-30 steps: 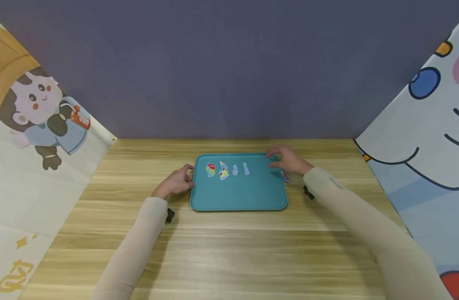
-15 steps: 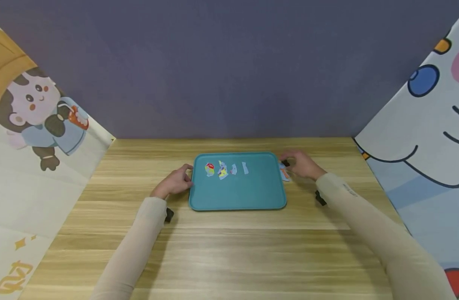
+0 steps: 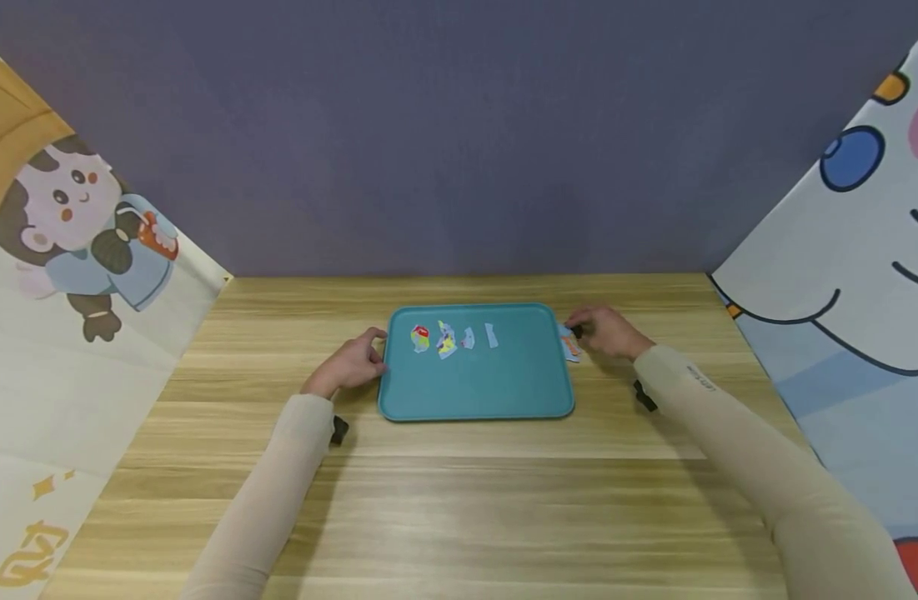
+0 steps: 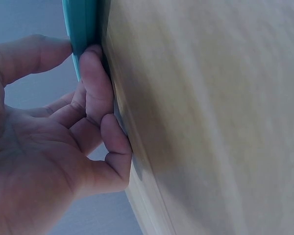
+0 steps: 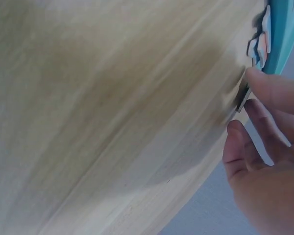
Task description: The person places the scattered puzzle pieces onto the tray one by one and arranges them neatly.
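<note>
At the left edge of the turquoise tray (image 3: 477, 387), my left hand (image 3: 349, 365) rests on the table and pinches the rim. In the left wrist view, the thumb lies on the rim (image 4: 83, 24) and the fingers bend against its outer side. Just right of the tray, my right hand (image 3: 612, 333) pinches a small, thin, dark-faced flat piece (image 5: 243, 100) between thumb and fingers. Beside it lie blue and orange picture fragments (image 3: 569, 346) against the tray's right edge; some overlap. A red and yellow fragment (image 3: 420, 338) and several others sit in a row on the tray.
The wood-grain table (image 3: 459, 508) ends at a dark purple-blue back wall (image 3: 459, 150). Cartoon-printed panels stand on the left (image 3: 61, 358) and right (image 3: 841, 350). A black wrist device (image 3: 644, 397) shows under each sleeve.
My right hand has moved right, from over the tray's upper right corner to the fragments beside it, and now pinches a dark-faced piece. The left hand stays at the tray's edge.
</note>
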### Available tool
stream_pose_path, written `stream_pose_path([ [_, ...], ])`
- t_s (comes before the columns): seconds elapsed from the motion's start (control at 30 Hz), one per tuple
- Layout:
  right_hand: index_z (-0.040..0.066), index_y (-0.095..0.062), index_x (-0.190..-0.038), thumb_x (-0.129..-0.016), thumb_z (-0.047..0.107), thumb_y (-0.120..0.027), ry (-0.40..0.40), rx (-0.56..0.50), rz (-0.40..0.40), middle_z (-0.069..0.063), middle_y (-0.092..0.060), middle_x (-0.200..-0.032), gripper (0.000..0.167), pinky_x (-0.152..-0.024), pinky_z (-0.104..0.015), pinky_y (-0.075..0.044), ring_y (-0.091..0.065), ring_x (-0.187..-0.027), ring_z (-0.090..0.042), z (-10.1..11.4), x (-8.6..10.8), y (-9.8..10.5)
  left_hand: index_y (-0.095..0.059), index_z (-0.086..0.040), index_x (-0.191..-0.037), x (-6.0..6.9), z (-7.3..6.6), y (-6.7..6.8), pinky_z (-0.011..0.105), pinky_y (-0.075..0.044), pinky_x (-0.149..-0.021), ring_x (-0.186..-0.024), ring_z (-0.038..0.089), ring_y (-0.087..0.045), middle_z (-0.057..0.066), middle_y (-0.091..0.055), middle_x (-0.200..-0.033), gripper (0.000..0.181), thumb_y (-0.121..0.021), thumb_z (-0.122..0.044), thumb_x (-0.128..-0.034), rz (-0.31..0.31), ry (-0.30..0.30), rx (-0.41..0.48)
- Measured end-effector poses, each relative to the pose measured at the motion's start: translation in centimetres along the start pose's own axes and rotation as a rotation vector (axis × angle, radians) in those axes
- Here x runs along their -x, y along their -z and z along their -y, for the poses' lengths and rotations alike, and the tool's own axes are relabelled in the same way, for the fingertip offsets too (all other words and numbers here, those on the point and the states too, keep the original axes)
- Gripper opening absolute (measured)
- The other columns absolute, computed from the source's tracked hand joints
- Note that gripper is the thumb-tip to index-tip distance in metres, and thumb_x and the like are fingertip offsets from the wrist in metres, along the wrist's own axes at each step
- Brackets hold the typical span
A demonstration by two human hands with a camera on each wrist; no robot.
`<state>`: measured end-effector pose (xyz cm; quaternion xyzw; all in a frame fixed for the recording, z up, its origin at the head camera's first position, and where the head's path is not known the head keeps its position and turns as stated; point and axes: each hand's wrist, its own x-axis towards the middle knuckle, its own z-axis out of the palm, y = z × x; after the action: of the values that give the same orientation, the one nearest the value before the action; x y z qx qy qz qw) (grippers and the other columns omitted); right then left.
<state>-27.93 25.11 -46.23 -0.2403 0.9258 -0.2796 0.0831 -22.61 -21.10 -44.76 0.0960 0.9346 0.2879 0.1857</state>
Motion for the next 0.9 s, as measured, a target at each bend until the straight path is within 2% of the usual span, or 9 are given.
stream_pose_path([
  [0.2, -0.005, -0.064, -0.115, -0.080, -0.008, -0.068, -0.046, 0.021, 0.005, -0.024, -0.050, -0.131, 0.036, -0.102, -0.055, -0.027, -0.036, -0.126, -0.043, 0.05, -0.02, 0.16, -0.032, -0.003, -0.140, -0.03, -0.05, 0.02, 0.042, -0.047, -0.081, -0.088, 0.025, -0.059, 0.013, -0.063, -0.099, 0.062, -0.063, -0.012, -0.0876, -0.003, -0.002, 0.005],
  [0.37, -0.004, -0.064, -0.116, -0.081, -0.003, -0.069, -0.054, -0.008, 0.001, -0.023, -0.050, -0.130, 0.035, -0.099, -0.054, -0.033, -0.039, -0.123, -0.043, 0.00, 0.05, 0.06, -0.032, -0.004, -0.141, 0.05, -0.12, 0.04, 0.042, -0.047, -0.080, -0.087, 0.025, -0.059, 0.013, -0.062, -0.098, 0.062, -0.063, -0.013, -0.0877, -0.002, 0.006, 0.010],
  [0.5, -0.004, -0.064, -0.114, -0.080, -0.003, -0.071, -0.043, -0.029, -0.021, -0.023, -0.055, -0.123, 0.035, -0.093, -0.052, -0.039, -0.047, -0.115, -0.041, -0.02, 0.01, 0.00, -0.032, -0.004, -0.141, 0.09, -0.12, 0.02, 0.042, -0.047, -0.079, -0.087, 0.024, -0.059, 0.013, -0.062, -0.098, 0.062, -0.063, -0.013, -0.0884, 0.001, 0.006, 0.007],
  [0.67, -0.008, -0.061, -0.117, -0.075, -0.001, -0.075, -0.056, -0.033, -0.052, -0.023, -0.060, -0.111, 0.045, -0.085, -0.048, -0.045, -0.056, -0.098, -0.035, 0.03, -0.06, 0.06, -0.031, -0.004, -0.141, 0.20, -0.24, 0.01, 0.042, -0.047, -0.080, -0.087, 0.024, -0.059, 0.012, -0.063, -0.098, 0.062, -0.063, -0.012, -0.0885, 0.003, 0.009, 0.008],
  [0.8, -0.007, -0.058, -0.122, -0.078, 0.009, -0.076, -0.093, -0.047, -0.067, -0.021, -0.058, -0.109, 0.050, -0.077, -0.045, -0.045, -0.054, -0.088, -0.030, 0.19, 0.08, 0.32, -0.031, -0.004, -0.141, 0.21, -0.28, 0.06, 0.042, -0.047, -0.080, -0.088, 0.024, -0.059, 0.013, -0.062, -0.099, 0.062, -0.062, -0.012, -0.0887, 0.005, 0.011, 0.010],
  [0.9, -0.005, -0.055, -0.126, -0.080, 0.016, -0.076, -0.109, -0.053, -0.083, -0.018, -0.053, -0.108, 0.054, -0.076, -0.045, -0.043, -0.049, -0.088, -0.029, 0.40, 0.00, 0.52, -0.031, -0.004, -0.141, 0.17, -0.25, 0.10, 0.042, -0.047, -0.079, -0.087, 0.024, -0.059, 0.013, -0.062, -0.099, 0.062, -0.062, -0.013, -0.0887, 0.003, 0.012, 0.008],
])
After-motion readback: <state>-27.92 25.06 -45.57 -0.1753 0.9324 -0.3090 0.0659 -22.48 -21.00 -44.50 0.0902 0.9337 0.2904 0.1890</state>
